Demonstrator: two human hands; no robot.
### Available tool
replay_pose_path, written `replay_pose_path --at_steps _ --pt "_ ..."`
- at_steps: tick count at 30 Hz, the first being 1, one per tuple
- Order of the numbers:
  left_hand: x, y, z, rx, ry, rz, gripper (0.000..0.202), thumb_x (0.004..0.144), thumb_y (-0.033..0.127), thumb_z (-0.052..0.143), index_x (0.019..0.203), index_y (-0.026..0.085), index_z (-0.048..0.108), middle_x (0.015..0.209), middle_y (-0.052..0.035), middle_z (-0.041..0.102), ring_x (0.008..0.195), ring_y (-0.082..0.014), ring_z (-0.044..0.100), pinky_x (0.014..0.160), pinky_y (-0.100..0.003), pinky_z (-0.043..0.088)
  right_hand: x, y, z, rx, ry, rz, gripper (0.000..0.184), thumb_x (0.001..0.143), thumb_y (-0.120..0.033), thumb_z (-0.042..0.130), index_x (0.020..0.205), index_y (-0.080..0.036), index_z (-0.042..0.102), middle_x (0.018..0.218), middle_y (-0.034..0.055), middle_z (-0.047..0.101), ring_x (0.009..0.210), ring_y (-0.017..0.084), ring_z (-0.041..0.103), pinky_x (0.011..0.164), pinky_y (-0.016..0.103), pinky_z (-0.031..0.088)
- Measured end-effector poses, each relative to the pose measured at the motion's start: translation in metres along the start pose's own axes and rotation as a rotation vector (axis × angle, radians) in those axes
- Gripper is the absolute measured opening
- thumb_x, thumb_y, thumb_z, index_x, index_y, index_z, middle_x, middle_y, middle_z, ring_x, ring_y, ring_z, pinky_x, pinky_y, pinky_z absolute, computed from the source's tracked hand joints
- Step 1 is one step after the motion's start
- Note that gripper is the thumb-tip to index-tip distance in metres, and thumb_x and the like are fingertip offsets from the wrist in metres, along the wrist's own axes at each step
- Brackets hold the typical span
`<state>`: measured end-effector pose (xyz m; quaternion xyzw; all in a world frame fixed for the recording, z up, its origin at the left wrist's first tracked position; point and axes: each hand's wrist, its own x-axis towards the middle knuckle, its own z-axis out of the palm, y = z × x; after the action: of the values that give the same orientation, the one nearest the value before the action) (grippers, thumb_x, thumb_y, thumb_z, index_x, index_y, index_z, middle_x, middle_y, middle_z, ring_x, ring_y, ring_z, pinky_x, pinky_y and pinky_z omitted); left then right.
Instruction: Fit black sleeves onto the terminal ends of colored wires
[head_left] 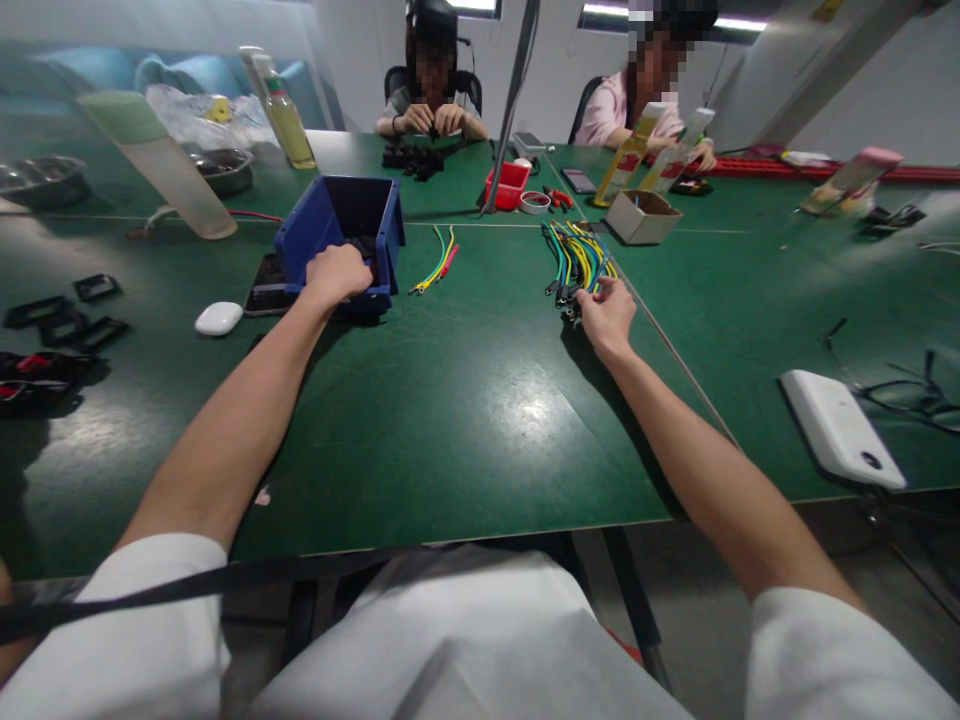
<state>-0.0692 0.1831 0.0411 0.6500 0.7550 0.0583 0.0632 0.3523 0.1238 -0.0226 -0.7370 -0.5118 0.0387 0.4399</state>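
My left hand (339,274) reaches over the low front of a blue plastic bin (307,222). Its fingertips are down among dark pieces (363,246) inside, so their grip is hidden. On the right, my right hand (609,315) is at the near ends of a bundle of yellow, green and blue wires (574,250) with dark tips. Its thumb and fingers close on a wire end there. Between the two hands lie a few separate yellow, green and red wires (437,265).
A small cardboard box (643,217), red tray (510,183) and tape roll (535,202) stand beyond the wires. Left are a white case (219,318), a frosted bottle (169,170) and black frames (67,325). A white power bank (841,428) lies right. Two people sit across the table.
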Motion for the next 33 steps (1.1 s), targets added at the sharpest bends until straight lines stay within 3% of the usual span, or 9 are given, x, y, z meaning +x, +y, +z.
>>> replay_pose_path --at_steps 4,10,19,28,33 --pt "0.0024 0.0002 0.0009 0.065 0.032 -0.015 0.082 0.070 0.071 0.060 0.119 0.005 0.066 0.121 -0.0310 0.062 0.113 -0.0490 0.060 0.093 -0.052 0.049 -0.0035 -0.0047 -0.0033 0.000 0.016 -0.018 0.049 0.075 -0.035 0.062 0.118 -0.011 0.062 0.088 0.0100 0.070 0.083 0.026 0.065 0.089 0.045 0.049" --pt "0.0037 -0.0008 0.0025 0.060 0.041 -0.017 0.070 0.081 0.062 0.052 0.119 0.006 0.067 0.120 -0.0298 0.063 0.112 -0.0478 0.061 0.091 -0.052 0.050 -0.0031 -0.0055 -0.0032 -0.017 0.039 -0.030 0.046 0.077 -0.032 0.063 0.116 -0.009 0.065 0.086 0.0113 0.072 0.081 0.027 0.068 0.088 0.044 0.051" --pt "0.0031 -0.0020 0.0033 0.031 0.082 -0.018 0.068 0.080 0.064 0.054 0.117 0.009 0.068 0.118 -0.0263 0.065 0.113 -0.0466 0.060 0.093 -0.051 0.050 -0.0030 -0.0058 -0.0040 -0.059 0.018 -0.014 0.043 0.078 -0.030 0.063 0.116 -0.009 0.068 0.089 0.0131 0.072 0.083 0.028 0.067 0.088 0.044 0.051" --pt "-0.0010 0.0013 0.0011 0.022 0.086 -0.014 0.066 0.082 0.061 0.052 0.115 0.007 0.067 0.118 -0.0282 0.064 0.112 -0.0471 0.061 0.092 -0.052 0.051 -0.0036 -0.0071 -0.0046 -0.135 -0.005 0.022 0.043 0.079 -0.034 0.063 0.113 -0.009 0.070 0.092 0.0144 0.073 0.089 0.030 0.067 0.090 0.044 0.049" --pt "-0.0013 0.0015 0.0017 0.027 0.093 -0.008 0.061 0.081 0.061 0.054 0.111 0.009 0.069 0.116 -0.0256 0.065 0.111 -0.0446 0.062 0.093 -0.050 0.050 -0.0041 -0.0044 -0.0036 -0.146 -0.008 0.041 0.049 0.079 -0.036 0.063 0.120 -0.010 0.066 0.093 0.0136 0.073 0.091 0.030 0.067 0.089 0.044 0.048"
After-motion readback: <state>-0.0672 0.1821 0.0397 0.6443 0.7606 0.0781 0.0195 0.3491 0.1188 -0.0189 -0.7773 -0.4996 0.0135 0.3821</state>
